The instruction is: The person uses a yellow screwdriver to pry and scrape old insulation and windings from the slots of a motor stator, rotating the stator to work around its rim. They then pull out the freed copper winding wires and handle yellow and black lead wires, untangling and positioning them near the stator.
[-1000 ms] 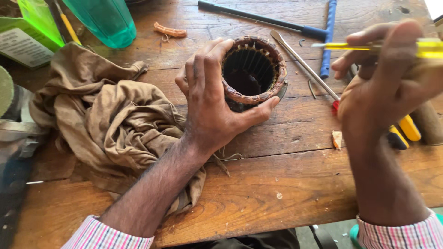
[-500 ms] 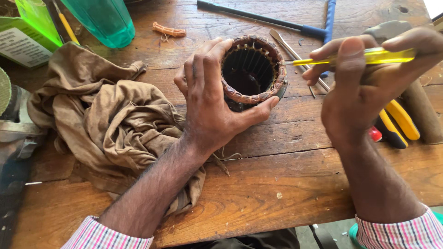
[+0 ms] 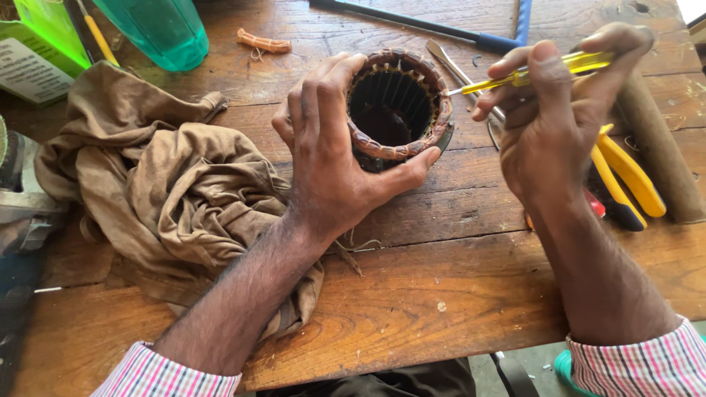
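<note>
- Head view: the left hand (image 3: 331, 162) is grasping a round motor stator (image 3: 397, 110) that is standing upright on the wooden table (image 3: 456, 294), with its opening facing up
- The fingers are wrapping around the left side of the stator and the thumb is pressing on its near right side, so this hand is clenched on it
- The stator is sitting near the middle of the table, a little to the far side, and copper-coloured windings are showing around its top rim
- The right hand (image 3: 551, 132) is pinching a yellow screwdriver (image 3: 544, 70) between thumb and fingers; the thin tip is pointing left and touching the right rim of the stator
- A crumpled brown cloth (image 3: 162, 191) is lying just beside the left forearm, partly under it
- Yellow-handled pliers (image 3: 625, 176) are lying on the table behind the right hand, next to a brown cardboard tube (image 3: 662, 154)
- A green plastic bottle (image 3: 158, 29) is standing at the far left, and a blue-handled tool (image 3: 456, 31) is lying along the far edge
- Both sleeves are showing a pink checked pattern
</note>
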Tool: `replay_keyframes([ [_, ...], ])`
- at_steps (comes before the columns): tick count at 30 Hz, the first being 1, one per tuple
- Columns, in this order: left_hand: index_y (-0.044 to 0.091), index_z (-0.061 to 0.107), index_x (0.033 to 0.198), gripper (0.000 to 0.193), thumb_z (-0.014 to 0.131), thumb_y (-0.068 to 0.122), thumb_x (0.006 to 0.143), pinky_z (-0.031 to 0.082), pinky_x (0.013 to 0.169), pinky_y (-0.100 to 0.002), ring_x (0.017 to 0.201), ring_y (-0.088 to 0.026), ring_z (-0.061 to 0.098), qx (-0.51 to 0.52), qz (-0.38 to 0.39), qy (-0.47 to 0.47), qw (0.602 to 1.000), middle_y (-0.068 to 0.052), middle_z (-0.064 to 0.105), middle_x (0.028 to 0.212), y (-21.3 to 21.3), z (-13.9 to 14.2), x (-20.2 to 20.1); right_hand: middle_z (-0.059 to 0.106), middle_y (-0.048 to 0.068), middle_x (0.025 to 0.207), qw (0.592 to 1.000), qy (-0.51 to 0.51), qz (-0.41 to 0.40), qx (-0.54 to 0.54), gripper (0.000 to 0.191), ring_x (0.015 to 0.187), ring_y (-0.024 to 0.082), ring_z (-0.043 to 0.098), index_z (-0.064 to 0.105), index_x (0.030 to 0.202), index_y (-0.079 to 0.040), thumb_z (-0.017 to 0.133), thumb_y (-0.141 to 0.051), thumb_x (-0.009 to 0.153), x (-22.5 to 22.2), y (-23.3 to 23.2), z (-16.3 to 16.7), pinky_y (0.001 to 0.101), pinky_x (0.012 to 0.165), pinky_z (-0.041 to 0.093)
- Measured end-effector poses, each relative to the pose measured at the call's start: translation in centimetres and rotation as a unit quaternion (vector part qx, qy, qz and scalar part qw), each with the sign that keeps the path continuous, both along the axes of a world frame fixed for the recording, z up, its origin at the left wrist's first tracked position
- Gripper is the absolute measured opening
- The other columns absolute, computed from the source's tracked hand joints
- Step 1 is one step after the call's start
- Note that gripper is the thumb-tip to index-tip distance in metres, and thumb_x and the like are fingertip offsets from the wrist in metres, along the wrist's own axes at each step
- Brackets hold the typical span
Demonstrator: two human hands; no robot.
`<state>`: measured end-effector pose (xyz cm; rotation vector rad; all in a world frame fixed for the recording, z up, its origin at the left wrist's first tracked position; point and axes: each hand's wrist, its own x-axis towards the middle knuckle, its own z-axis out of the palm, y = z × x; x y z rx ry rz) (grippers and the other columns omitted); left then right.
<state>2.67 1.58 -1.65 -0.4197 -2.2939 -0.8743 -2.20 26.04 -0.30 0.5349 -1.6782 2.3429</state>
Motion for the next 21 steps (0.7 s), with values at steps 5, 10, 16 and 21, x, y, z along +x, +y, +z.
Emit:
replay_keyframes([
  [5, 0.007, 0.035, 0.151, 0.105, 0.088, 0.067, 0.083, 0.030, 0.114, -0.052, 0.132, -0.027, 0.041, 0.002, 0.002, -0.013, 1.000, -0.012, 0.045, 0.135, 0.0, 0.1, 0.1, 0.064, 0.024, 0.101, 1.000, 0.003, -0.015, -0.006, 0.033, 0.078, 0.032, 0.072, 0.021, 0.133, -0.016, 0.052, -0.008, 0.125, 0.0, -0.5, -0.5, 0.0408, 0.070, 0.063],
  [10, 0.007, 0.035, 0.151, 0.104, 0.088, 0.065, 0.083, 0.030, 0.114, -0.053, 0.133, -0.027, 0.041, -0.003, 0.004, -0.008, 1.000, -0.012, 0.045, 0.137, 0.0, 0.0, 0.0, 0.068, 0.020, 0.096, 0.977, 0.160, -0.045, 0.133, 0.036, 0.074, 0.027, 0.074, 0.018, 0.138, -0.025, 0.049, -0.014, 0.124, 0.0, -0.8, 0.1, 0.0387, 0.068, 0.063],
  [16, 0.007, 0.033, 0.150, 0.102, 0.089, 0.063, 0.085, 0.032, 0.116, -0.049, 0.132, -0.026, 0.041, 0.017, -0.014, -0.001, 1.000, -0.013, 0.044, 0.139, 0.1, 0.1, -0.1, 0.069, 0.023, 0.097, 0.999, 0.013, -0.023, 0.044, 0.036, 0.075, 0.029, 0.073, 0.015, 0.137, -0.017, 0.047, -0.012, 0.121, 0.8, -1.5, 1.4, 0.0384, 0.066, 0.064],
  [21, 0.007, 0.036, 0.149, 0.105, 0.091, 0.062, 0.079, 0.030, 0.115, -0.054, 0.133, -0.028, 0.043, -0.004, 0.010, -0.010, 1.000, -0.012, 0.046, 0.139, 0.1, 0.3, 0.1, 0.066, 0.025, 0.097, 0.915, 0.299, -0.102, 0.251, 0.034, 0.074, 0.027, 0.071, 0.019, 0.126, -0.018, 0.049, -0.008, 0.117, 1.8, -2.8, 0.9, 0.0347, 0.064, 0.061],
])
